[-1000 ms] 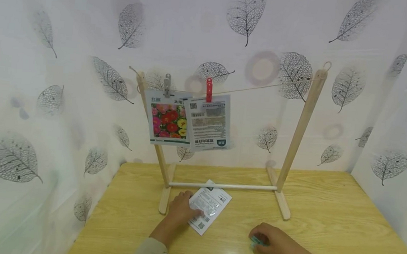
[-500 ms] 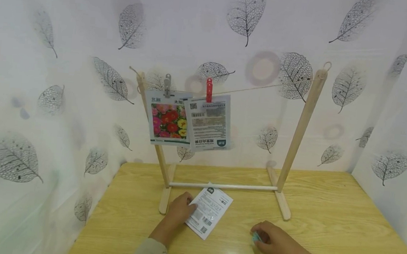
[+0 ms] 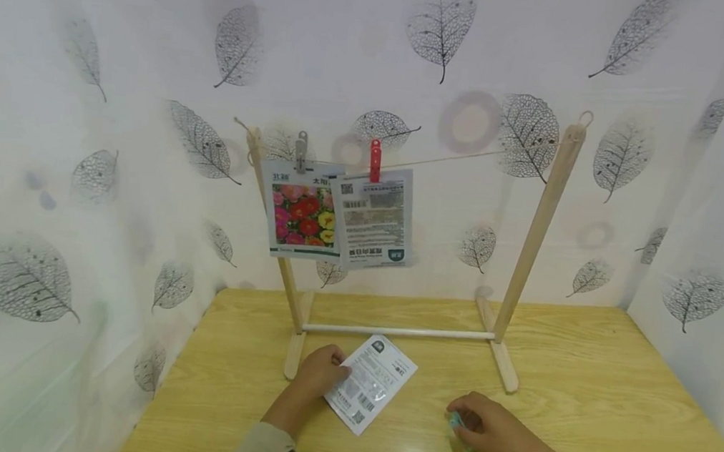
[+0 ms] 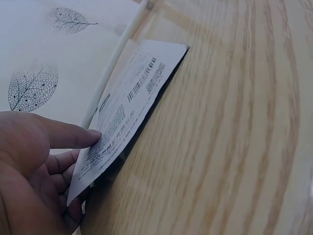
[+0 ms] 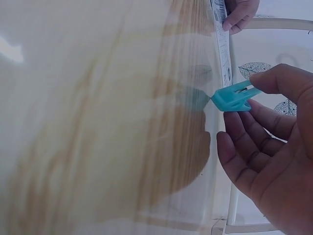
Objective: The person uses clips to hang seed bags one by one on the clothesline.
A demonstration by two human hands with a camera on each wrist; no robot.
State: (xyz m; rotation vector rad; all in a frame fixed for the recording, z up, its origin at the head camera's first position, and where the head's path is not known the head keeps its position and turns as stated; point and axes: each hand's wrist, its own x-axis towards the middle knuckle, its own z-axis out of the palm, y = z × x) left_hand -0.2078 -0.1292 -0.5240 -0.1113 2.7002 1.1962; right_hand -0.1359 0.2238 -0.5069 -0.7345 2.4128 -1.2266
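My left hand (image 3: 322, 375) pinches the left edge of a white printed seed packet (image 3: 371, 383). In the left wrist view the thumb lies on the packet's (image 4: 128, 98) printed face, other fingers are behind it, and its near end tilts up from the table. Over at the right, my right hand (image 3: 493, 431) holds a turquoise clothespin (image 5: 231, 99) between thumb and fingers, its tip close to the tabletop. Two packets hang on the string above: a flower-picture packet (image 3: 303, 214) under a grey clip (image 3: 301, 152), and a text-side packet (image 3: 374, 220) under a red clip (image 3: 375, 161).
A wooden stand has a left post (image 3: 289, 284), a right post (image 3: 538, 234) and a white crossbar (image 3: 398, 330) low between them. String (image 3: 458, 158) runs between the post tops. The wood-grain table (image 3: 587, 389) meets a leaf-patterned curtain (image 3: 364, 54) behind.
The packet has slid out from beneath the crossbar toward me, with my left hand now pinching its edge. The right hand has barely moved and keeps its hold on the clothespin.
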